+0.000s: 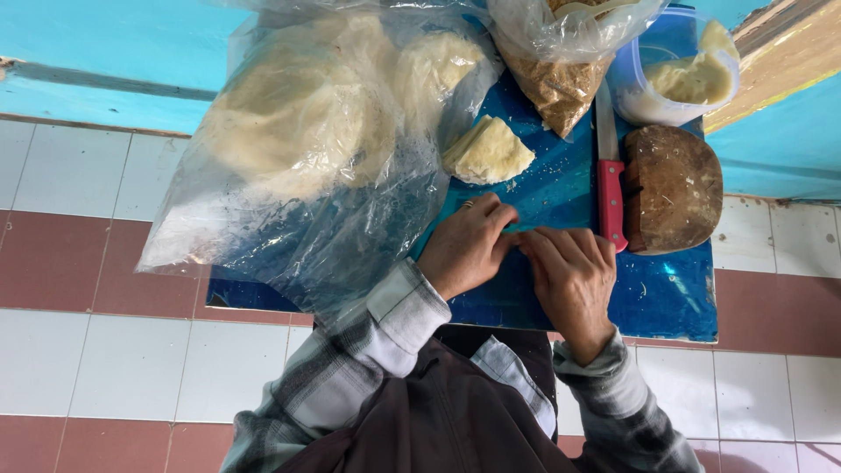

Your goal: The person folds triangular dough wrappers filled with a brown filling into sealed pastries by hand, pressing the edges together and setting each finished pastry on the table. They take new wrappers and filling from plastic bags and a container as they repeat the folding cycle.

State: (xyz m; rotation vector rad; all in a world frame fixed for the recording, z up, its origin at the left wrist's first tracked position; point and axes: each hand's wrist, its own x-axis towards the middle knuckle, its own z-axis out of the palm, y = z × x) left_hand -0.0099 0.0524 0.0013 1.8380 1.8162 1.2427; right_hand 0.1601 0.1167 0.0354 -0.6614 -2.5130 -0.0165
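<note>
Your left hand (pixel 469 245) and right hand (pixel 571 276) meet fingertip to fingertip on blue desk (pixel 674 302). Thin teal strip (pixel 526 228) lies between fingertips; both grips curled nearly closed around it, actual pinch hidden, cannot tell. Ring on left finger. Just above hands: pale folded dough wedge (pixel 487 152). Right of hands: red-handled knife (pixel 610 180) lying flat, beside it round brown wooden block (pixel 673 188). Farther up: large clear plastic bag of pale dough rounds (pixel 307 131), bag of brown crumbs (pixel 556 83), clear plastic tub (pixel 679 74).

Glossy blue board (pixel 674 298), crinkled clear plastic bag (pixel 289 201)
</note>
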